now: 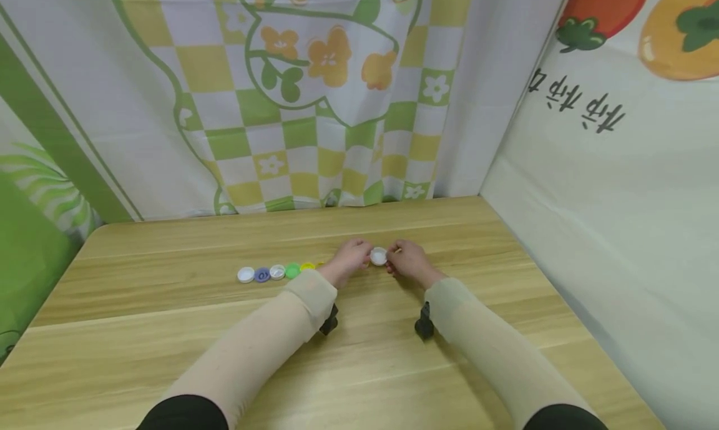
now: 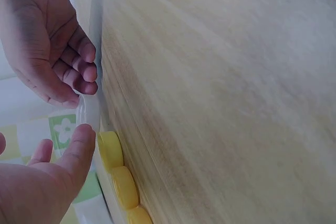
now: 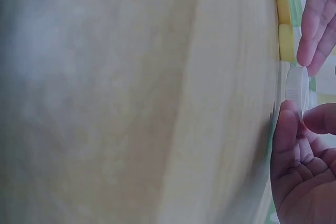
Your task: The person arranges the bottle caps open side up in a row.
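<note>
A white bottle cap (image 1: 379, 256) is between my two hands, over the right end of a row of caps. My right hand (image 1: 412, 261) pinches its right edge between thumb and forefinger, as the right wrist view shows. My left hand (image 1: 349, 258) touches the cap's other side with nearly straight fingertips. Close by in the left wrist view stand yellow caps (image 2: 111, 151), partly hidden behind my left hand in the head view. Farther left run a yellow cap (image 1: 307, 266), a green cap (image 1: 293, 270), a white cap (image 1: 277, 271), a purple cap (image 1: 262, 274) and another white cap (image 1: 246, 274).
The caps lie on a wood-grain table (image 1: 185, 330). A checked, flower-printed curtain (image 1: 303, 136) hangs along its back edge, and a white printed sheet (image 1: 606, 186) along its right side. Dark wrist cameras (image 1: 424, 325) sit under both sleeves.
</note>
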The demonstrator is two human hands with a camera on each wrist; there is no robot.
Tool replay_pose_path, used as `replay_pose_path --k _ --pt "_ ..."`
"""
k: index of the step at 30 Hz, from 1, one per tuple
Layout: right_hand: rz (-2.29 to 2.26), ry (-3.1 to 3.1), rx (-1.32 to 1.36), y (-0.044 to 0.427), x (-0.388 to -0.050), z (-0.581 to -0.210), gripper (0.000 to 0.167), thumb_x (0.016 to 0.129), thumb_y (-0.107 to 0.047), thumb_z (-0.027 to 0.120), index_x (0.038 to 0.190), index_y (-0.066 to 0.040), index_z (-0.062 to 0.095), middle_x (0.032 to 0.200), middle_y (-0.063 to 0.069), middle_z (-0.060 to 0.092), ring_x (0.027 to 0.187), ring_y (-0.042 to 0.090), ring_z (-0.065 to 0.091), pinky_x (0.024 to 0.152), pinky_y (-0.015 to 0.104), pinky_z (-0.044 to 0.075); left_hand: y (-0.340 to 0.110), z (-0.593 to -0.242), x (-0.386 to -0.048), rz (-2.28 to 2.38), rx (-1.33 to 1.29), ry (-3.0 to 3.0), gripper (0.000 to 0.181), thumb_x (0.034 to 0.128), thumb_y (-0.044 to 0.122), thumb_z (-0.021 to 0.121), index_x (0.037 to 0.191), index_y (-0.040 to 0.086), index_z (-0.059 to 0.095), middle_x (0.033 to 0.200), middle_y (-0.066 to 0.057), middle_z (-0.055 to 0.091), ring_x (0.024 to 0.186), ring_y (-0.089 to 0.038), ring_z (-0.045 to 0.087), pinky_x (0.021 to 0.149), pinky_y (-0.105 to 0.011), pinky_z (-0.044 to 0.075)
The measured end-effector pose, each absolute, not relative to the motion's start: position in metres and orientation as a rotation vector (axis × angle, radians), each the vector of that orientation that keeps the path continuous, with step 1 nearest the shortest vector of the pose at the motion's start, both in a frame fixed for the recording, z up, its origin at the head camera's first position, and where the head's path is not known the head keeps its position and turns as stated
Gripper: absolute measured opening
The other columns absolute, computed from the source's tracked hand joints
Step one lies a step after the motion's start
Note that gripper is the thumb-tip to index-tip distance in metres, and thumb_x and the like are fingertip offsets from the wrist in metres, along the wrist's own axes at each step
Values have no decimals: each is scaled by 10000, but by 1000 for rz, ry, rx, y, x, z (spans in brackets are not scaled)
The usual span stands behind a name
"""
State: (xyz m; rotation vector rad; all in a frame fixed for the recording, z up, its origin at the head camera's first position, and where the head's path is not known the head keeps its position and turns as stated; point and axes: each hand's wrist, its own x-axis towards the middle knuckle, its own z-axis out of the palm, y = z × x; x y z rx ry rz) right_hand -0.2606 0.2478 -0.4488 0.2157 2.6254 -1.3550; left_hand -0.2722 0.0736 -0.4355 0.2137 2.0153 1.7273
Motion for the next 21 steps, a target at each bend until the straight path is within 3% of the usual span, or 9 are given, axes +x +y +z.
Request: replay_pose_path --k 10,21 --pt "-1296 2645 219 251 -263 -450 209 1025 -71 509 1143 52 629 871 132 709 682 129 642 605 225 560 76 -437 -272 1771 172 1918 539 1094 231 417 1516 -99 357 1526 -295 412 1392 -410 446 1125 -478 424" --pt "-1302 2639 179 250 -263 -451 193 1017 -67 522 1112 51 642 844 109 696 674 123 625 592 213 539 74 -438 -271 1787 158 1864 530 1096 211 418 1503 -122 349 1469 -276 440 1333 -389 461 1125 -476 420"
